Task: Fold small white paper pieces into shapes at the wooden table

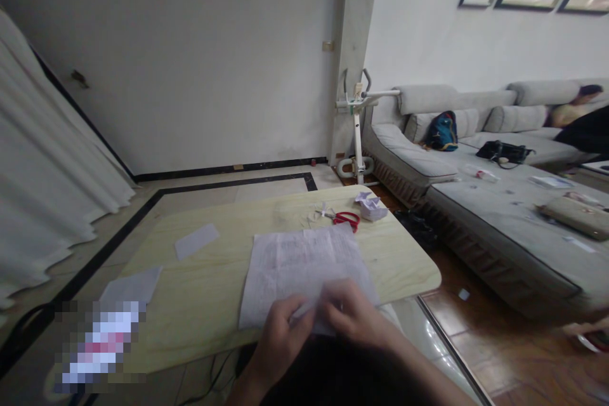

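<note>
A large creased sheet of printed paper lies near the front edge of the pale wooden table. Over its near edge, my left hand is closed, with thumb and fingers curled together. Close beside it, my right hand is also closed and blurred by motion. Something pale shows between the two hands, too smeared to make out. Beyond the sheet's far right corner are scissors with red handles. A folded paper piece sits by the table's far right corner.
A small paper slip and another sheet lie on the left. Thin scraps are near the scissors. To the right stands a grey sofa with a backpack, a black bag and a person.
</note>
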Motion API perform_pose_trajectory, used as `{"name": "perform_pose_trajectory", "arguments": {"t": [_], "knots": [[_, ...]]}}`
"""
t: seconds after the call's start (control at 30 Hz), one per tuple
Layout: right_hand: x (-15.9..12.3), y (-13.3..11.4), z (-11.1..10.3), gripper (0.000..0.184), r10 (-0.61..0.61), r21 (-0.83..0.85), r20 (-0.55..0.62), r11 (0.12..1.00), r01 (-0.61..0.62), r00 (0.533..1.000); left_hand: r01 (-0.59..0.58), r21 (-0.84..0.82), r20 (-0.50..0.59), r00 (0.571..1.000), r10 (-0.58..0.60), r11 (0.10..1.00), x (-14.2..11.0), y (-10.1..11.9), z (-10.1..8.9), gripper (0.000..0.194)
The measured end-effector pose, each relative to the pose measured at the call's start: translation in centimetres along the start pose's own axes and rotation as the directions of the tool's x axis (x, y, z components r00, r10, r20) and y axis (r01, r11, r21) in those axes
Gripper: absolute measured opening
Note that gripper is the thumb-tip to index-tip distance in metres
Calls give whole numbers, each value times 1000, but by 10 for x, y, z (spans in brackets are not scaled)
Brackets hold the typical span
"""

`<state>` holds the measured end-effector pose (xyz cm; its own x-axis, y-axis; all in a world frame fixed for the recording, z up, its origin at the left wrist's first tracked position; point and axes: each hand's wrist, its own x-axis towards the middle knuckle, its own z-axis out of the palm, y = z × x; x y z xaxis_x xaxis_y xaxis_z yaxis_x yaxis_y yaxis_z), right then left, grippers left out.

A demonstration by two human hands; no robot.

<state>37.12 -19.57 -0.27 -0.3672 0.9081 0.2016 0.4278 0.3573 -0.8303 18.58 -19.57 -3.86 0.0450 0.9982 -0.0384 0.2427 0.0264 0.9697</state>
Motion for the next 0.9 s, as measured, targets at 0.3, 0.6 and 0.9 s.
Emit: {"name": "perform_pose_trajectory", "arguments": {"t": [0.3, 0.6, 0.9], "knots": [[1, 0, -1, 24, -17, -131, 30, 991, 21, 999, 4, 7, -111, 994, -3, 1000, 2, 10, 3, 41], [1, -2, 0, 25, -117, -199, -10, 973, 113, 993, -110, 9, -29, 993, 110, 994, 3, 20, 4, 35], [0, -2, -1, 20, -165, -156, -52, 976, 155, 985, -106, -51, -30, 994, 105, 993, 2, 30, 1, 32]]}}
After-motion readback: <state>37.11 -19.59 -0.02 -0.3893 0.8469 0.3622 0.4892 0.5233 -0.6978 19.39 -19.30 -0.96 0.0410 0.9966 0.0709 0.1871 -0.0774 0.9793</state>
